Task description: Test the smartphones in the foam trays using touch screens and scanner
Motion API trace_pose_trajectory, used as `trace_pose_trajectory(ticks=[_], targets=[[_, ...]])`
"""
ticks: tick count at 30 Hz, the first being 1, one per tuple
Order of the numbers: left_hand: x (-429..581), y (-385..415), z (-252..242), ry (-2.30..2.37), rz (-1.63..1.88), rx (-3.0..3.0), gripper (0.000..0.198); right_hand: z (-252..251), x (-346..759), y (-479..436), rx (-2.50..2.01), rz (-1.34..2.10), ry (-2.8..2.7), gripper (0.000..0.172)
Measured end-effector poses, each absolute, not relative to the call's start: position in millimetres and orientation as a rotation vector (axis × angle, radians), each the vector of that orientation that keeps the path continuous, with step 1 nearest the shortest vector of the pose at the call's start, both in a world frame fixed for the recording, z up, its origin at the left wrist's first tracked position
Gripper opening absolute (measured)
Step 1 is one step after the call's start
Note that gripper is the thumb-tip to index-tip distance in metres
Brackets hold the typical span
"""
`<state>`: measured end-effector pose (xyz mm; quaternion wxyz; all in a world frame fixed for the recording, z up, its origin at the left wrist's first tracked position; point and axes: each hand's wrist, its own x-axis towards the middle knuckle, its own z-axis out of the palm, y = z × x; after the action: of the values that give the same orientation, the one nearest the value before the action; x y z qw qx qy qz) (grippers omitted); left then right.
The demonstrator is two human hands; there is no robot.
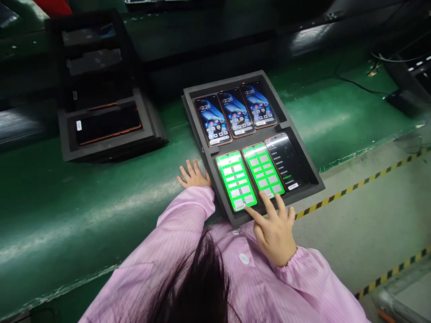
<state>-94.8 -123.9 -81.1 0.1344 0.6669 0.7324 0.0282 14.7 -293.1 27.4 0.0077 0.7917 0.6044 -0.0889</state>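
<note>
The right hand (274, 233) holds nothing — grip apart, forefinger pressing the lower end of a green-lit smartphone (235, 179) that lies in a black foam tray (235, 219) at the green counter (84, 202) near edge; the left hand (193, 176), fingers spread, rests flat beside the tray — likely steadying it.

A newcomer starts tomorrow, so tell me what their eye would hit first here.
The two green-lit phones in the near row of the dark tray stand out most, with fingertips of the right hand on their lower ends. Behind them, three phones show home screens; the left hand lies flat on the green belt beside the tray.
</note>
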Motion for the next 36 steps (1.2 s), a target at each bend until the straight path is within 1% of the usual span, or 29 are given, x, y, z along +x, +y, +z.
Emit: trace_pose_trajectory(ticks=[3, 13, 19, 28, 36], targets=[[-94.8, -124.7, -81.3, 2.132, 0.111, 1.961, 0.056, 25.6, 18.6, -294.5, 2.507, -0.246, 1.87, 0.037], [-94.2, -124.9, -84.7, 2.138, 0.149, 1.958, 0.056, 26.0, 17.5, -266.2, 2.479, -0.256, 1.926, 0.038], [-95.3, -124.7, -86.2, 2.123, 0.134, 1.951, 0.058, 24.5, 21.7, -234.3, 2.471, -0.23, 1.924, 0.037], [-96.4, -124.6, -84.1, 2.113, 0.107, 1.946, 0.056, 26.1, 29.2, -175.9, 2.436, -0.191, 1.945, 0.037], [-97.0, -125.4, -87.3, 2.115, 0.114, 1.94, 0.056, 20.5, 36.7, -145.9, 2.386, -0.194, 2.012, 0.039]])
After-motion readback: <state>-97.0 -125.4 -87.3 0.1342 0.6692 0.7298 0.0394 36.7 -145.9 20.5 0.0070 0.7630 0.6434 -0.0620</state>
